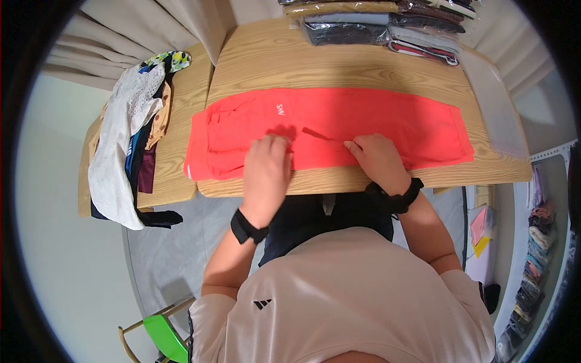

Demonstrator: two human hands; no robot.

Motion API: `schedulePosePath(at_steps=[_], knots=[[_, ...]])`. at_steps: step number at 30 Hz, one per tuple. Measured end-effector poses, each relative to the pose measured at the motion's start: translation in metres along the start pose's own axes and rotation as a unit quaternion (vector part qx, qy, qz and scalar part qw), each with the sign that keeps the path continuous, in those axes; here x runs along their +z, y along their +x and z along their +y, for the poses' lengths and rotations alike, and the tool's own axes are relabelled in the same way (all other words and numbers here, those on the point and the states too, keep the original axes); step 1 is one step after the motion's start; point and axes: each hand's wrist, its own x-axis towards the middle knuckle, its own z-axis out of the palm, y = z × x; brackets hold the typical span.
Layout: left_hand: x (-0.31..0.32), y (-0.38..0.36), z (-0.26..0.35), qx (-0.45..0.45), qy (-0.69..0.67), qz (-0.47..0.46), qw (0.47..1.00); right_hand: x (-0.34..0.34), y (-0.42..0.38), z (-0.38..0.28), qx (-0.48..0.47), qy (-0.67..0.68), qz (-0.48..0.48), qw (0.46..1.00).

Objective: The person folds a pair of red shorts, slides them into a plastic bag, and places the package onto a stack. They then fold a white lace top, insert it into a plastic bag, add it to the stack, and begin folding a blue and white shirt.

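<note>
A pair of coral-red pants (375, 115) lies folded lengthwise across the wooden table, its waistband at the left and small white lettering near its upper edge. My left hand (268, 166) is over the near half of the cloth, slightly blurred, with fingers bent down and their tips largely hidden. Farther right, my right hand (378, 158) pinches the fabric between thumb and fingers close to the near edge. Between both hands a narrow dark red strip (316, 134) shows on the cloth. Each wrist wears a black band.
Clothes in clear bags (375, 27) are stacked at the table's back. On the left side table (190, 91), a white lace garment (118, 145) tops a loose pile. Clear plastic sheets (493, 109) lie at the right end. A green-backed chair (164, 339) stands lower left.
</note>
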Motion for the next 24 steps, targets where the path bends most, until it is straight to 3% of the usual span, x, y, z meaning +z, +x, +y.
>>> schedulePosePath(at_steps=[3, 5, 14, 19, 22, 24], knots=[[0.004, -0.012, 0.012, 0.119, -0.108, -0.030, 0.986, 0.001, -0.001, -0.003, 0.007, -0.013, 0.013, 1.000], [0.012, -0.018, 0.017, 0.119, -0.087, -0.038, 0.988, -0.001, -0.002, -0.007, 0.050, 0.098, 0.062, 0.992], [0.022, -0.023, 0.025, 0.103, -0.040, -0.102, 0.989, -0.013, -0.015, 0.008, 0.040, 0.081, 0.049, 0.995], [0.021, -0.024, 0.028, 0.089, -0.013, -0.113, 0.990, -0.039, -0.056, 0.095, 0.150, -0.003, 0.111, 0.982], [0.020, -0.024, 0.029, 0.092, -0.002, -0.114, 0.989, -0.068, -0.089, 0.154, 0.274, -0.154, 0.185, 0.931], [0.021, -0.024, 0.029, 0.098, -0.008, -0.110, 0.989, -0.081, -0.103, 0.169, 0.283, -0.192, 0.231, 0.911]])
